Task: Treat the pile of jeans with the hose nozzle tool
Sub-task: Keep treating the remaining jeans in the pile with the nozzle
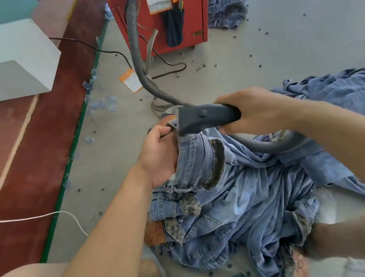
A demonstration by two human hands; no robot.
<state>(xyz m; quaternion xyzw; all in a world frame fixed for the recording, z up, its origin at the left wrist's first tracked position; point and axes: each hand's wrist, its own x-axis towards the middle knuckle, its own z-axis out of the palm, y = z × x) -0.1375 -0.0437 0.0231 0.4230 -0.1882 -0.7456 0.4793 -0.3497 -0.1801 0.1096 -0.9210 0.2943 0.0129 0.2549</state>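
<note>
Right hand (pixel 252 109) has its grip clenched round the rear handle of the dark grey plastic hose nozzle tool (pixel 206 117), flared mouth pointing left and down onto the raised denim. Left hand (pixel 159 155) grasps a bunched-up fold of a light blue denim garment (pixel 199 159), lifting it off the heap so the fabric edge meets the nozzle mouth; fingers curl over the top edge just beside the nozzle. Likely reason: holding the cloth taut and raised lets the nozzle work on one section instead of it flopping away.

Pile of light blue jeans with leopard-print trim (pixel 244 200) lies on the grey concrete floor (pixel 270 55), right below both hands, spreading toward the person's legs. More denim is spread out further right (pixel 346 94).

Grey ribbed flexible hose (pixel 134 39) runs from the red metal machine cabinet (pixel 203 6) across the floor, loops behind the right wrist over the pile and into the nozzle, slack enough to leave the tool free to move.

Small dark debris bits are scattered over the floor. White block (pixel 2 62) sits on a red-brown board at left, well apart.

Judgement: treatment is mid-run, one garment in hand, most of the pile not yet lifted
</note>
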